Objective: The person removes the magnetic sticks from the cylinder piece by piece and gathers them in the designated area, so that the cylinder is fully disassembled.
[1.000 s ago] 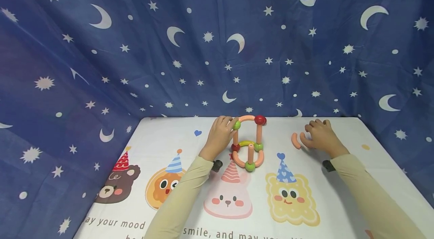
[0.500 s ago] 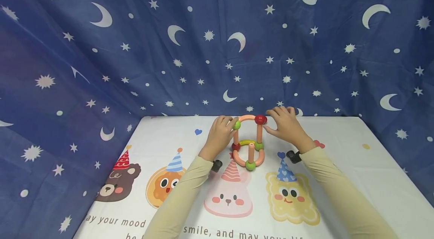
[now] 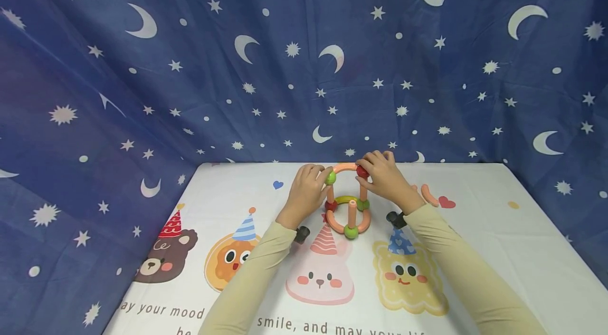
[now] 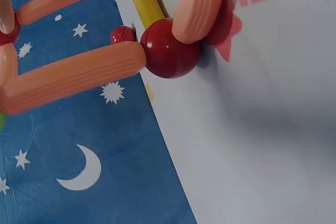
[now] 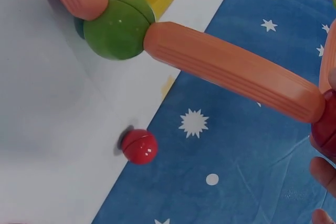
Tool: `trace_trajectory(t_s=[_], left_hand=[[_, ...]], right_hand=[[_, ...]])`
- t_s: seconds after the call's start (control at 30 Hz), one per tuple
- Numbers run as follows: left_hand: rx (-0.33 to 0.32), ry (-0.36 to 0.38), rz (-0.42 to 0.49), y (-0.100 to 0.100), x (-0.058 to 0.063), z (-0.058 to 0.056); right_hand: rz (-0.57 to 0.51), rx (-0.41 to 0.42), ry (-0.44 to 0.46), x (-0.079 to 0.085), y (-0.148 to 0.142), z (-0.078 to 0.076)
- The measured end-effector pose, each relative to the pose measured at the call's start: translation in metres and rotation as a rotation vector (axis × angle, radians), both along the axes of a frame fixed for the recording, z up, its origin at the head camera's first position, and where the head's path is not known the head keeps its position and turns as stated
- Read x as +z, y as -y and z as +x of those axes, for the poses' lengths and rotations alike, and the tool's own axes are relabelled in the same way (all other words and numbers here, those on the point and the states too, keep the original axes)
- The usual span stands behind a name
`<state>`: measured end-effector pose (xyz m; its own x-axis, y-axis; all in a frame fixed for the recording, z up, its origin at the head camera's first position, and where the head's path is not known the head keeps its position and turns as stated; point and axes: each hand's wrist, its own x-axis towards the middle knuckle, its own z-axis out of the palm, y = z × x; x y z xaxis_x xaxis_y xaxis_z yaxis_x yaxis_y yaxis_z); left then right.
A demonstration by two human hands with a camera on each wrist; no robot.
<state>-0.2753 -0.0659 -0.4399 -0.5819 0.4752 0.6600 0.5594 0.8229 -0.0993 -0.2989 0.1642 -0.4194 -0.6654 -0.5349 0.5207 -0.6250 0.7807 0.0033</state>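
Note:
A toy frame of magnetic sticks and balls stands on the table. Its base has curved orange sticks [image 3: 334, 223], a curved yellow stick [image 4: 148, 7], green balls [image 5: 119, 25] and a red ball [image 4: 170, 49]. Straight orange sticks [image 5: 233, 72] rise to an orange arch [image 3: 345, 166]; another orange stick [image 3: 352, 214] stands upright at the front. My left hand [image 3: 306, 192] pinches the top left green ball [image 3: 331, 178]. With thumb and fingers, my right hand [image 3: 386, 176] grips the top right red ball [image 3: 362, 171], partly hidden by the fingers.
Beyond my right wrist lie loose curved orange sticks [image 3: 429, 195], one partly covered by it. A loose red ball [image 5: 139, 146] sits behind the frame near the table's far edge. The white printed cloth [image 3: 484, 208] meets a blue star curtain [image 3: 285, 60] at the back.
My right hand has come left from beside the loose curved sticks to the frame's top right red ball and grips it. My left hand has stayed on the green ball.

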Motion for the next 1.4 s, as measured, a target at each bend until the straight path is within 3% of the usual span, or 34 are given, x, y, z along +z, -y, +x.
trace_trajectory(t_s=[0.3, 0.53, 0.8, 1.13, 1.4], left_hand=[[0.144, 0.065, -0.033, -0.015, 0.006, -0.002], [0.221, 0.1, -0.067, -0.024, 0.009, -0.011], [0.226, 0.1, -0.031, -0.026, 0.004, -0.017], [0.218, -0.037, 0.115, -0.033, -0.011, -0.023], [0.205, -0.016, 0.157, -0.036, -0.013, -0.023]], right_hand=[[-0.023, -0.006, -0.033, -0.004, 0.001, 0.001], [-0.023, -0.019, -0.048, -0.006, 0.001, -0.001], [-0.035, -0.029, -0.052, -0.009, 0.0, -0.001], [-0.065, -0.01, -0.037, -0.011, -0.004, 0.001], [-0.071, 0.039, 0.051, -0.007, -0.016, 0.001]])
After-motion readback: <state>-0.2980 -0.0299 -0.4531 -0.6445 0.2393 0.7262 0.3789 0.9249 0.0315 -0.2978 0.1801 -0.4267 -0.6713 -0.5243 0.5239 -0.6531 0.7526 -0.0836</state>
